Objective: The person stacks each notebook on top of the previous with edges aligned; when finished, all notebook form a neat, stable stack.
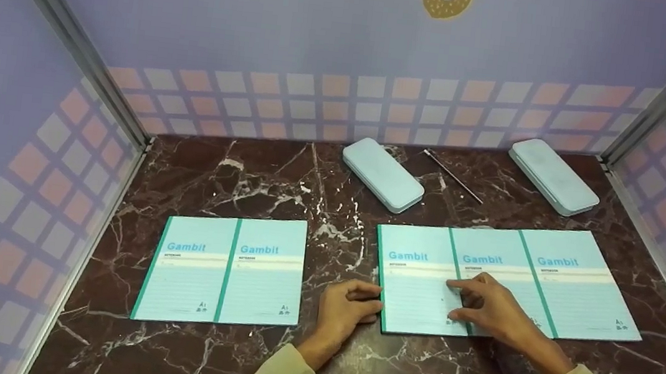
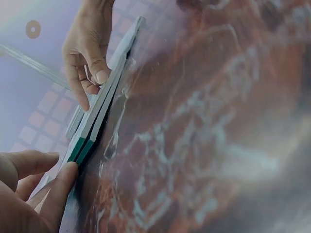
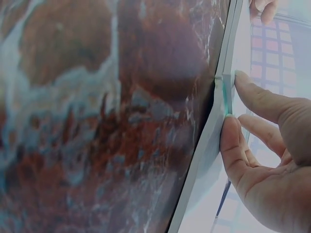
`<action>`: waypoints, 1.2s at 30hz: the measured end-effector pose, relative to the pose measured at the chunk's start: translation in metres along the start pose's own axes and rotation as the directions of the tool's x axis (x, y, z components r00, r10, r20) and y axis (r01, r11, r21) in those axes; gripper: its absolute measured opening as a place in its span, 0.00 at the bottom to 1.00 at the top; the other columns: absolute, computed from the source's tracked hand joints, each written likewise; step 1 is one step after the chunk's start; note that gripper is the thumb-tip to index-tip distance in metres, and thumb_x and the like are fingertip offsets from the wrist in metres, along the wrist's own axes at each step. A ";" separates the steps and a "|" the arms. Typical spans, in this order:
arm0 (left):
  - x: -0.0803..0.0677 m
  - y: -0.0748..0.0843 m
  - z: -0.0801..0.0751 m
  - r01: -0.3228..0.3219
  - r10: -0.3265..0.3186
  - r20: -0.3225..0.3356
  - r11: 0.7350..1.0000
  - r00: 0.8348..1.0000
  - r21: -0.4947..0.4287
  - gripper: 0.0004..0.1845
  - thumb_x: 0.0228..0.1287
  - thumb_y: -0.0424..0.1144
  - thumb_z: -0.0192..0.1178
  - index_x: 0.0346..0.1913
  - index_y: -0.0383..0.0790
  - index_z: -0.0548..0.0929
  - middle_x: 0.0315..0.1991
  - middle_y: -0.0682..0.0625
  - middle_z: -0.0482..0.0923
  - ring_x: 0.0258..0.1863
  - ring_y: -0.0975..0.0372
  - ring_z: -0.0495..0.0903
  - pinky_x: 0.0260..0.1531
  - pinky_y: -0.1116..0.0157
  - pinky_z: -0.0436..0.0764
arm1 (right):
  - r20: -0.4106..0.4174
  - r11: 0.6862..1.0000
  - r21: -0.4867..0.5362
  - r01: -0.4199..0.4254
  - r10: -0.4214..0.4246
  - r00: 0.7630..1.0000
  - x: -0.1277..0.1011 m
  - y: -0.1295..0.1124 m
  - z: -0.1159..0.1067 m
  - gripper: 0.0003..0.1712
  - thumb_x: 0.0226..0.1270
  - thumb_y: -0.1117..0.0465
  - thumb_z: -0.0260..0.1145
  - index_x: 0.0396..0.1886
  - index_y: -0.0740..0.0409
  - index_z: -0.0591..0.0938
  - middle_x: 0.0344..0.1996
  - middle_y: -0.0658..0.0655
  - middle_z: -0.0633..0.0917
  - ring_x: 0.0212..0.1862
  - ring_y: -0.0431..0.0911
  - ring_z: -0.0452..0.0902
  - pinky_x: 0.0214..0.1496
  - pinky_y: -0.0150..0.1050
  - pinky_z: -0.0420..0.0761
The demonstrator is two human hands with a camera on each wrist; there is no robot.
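Observation:
Three light-blue Gambit notebooks with green spines overlap in a row on the right; the leftmost notebook has its spine toward my left hand. That hand's fingertips touch the spine edge, and the left wrist view shows two green spine ends one above the other there. My right hand lies over the seam between the leftmost notebook and the middle notebook. Its thumb and forefinger are spread, with fingertips right at the green spine along that seam. The rightmost notebook lies partly over the middle one.
Two more Gambit notebooks lie side by side on the left of the dark marble tabletop. Behind are a pale-blue pencil case, a thin dark pen and another pencil case. Patterned panels enclose the back and sides.

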State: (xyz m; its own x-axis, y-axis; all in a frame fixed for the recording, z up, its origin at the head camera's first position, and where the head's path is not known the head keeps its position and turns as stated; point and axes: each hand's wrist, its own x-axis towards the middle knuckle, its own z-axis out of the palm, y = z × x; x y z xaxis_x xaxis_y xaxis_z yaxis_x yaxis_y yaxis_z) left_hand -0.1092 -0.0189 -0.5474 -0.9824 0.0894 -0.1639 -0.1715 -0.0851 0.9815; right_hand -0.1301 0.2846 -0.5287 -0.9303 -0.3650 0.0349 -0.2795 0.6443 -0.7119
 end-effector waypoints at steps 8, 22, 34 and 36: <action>0.003 0.004 0.000 0.087 -0.088 0.001 0.989 0.996 -0.120 0.16 0.62 0.22 0.73 0.53 0.26 0.88 0.48 0.37 0.88 0.41 0.49 0.91 0.40 0.56 0.92 | 0.020 1.000 0.019 -0.025 0.024 0.999 0.000 -0.001 -0.003 0.33 0.60 0.64 0.82 0.65 0.68 0.84 0.41 0.56 0.78 0.42 0.50 0.81 0.42 0.41 0.85; 0.009 0.003 0.000 0.125 -0.122 0.039 0.988 0.992 -0.089 0.16 0.60 0.26 0.76 0.51 0.31 0.89 0.45 0.43 0.88 0.42 0.55 0.89 0.46 0.59 0.90 | 0.015 0.999 0.028 -0.019 0.019 1.000 0.003 -0.001 -0.001 0.35 0.58 0.63 0.84 0.64 0.68 0.84 0.41 0.56 0.78 0.41 0.48 0.81 0.43 0.37 0.86; 0.008 0.003 0.006 0.096 -0.090 0.053 0.989 0.995 -0.116 0.19 0.60 0.25 0.75 0.55 0.30 0.88 0.50 0.41 0.87 0.43 0.52 0.89 0.47 0.57 0.90 | 0.028 0.996 0.079 -0.030 0.028 0.999 -0.001 0.001 0.001 0.35 0.61 0.62 0.82 0.66 0.68 0.82 0.42 0.57 0.77 0.42 0.49 0.80 0.42 0.38 0.85; 0.008 0.003 0.007 0.088 -0.082 0.050 0.990 0.995 -0.111 0.18 0.61 0.26 0.74 0.55 0.29 0.88 0.50 0.41 0.87 0.44 0.51 0.89 0.47 0.56 0.90 | 0.031 0.996 0.082 -0.034 0.032 0.999 -0.002 0.001 0.001 0.35 0.61 0.62 0.82 0.67 0.68 0.82 0.43 0.57 0.77 0.42 0.49 0.79 0.42 0.39 0.84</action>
State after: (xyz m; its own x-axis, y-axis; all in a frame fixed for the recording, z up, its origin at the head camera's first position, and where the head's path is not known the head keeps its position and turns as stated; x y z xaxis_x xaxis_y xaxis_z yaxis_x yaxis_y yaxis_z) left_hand -0.1167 -0.0118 -0.5450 -0.9600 0.1460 -0.2391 -0.2640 -0.1865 0.9463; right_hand -0.1283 0.2856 -0.5304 -0.9309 -0.3652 -0.0094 -0.2274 0.5993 -0.7675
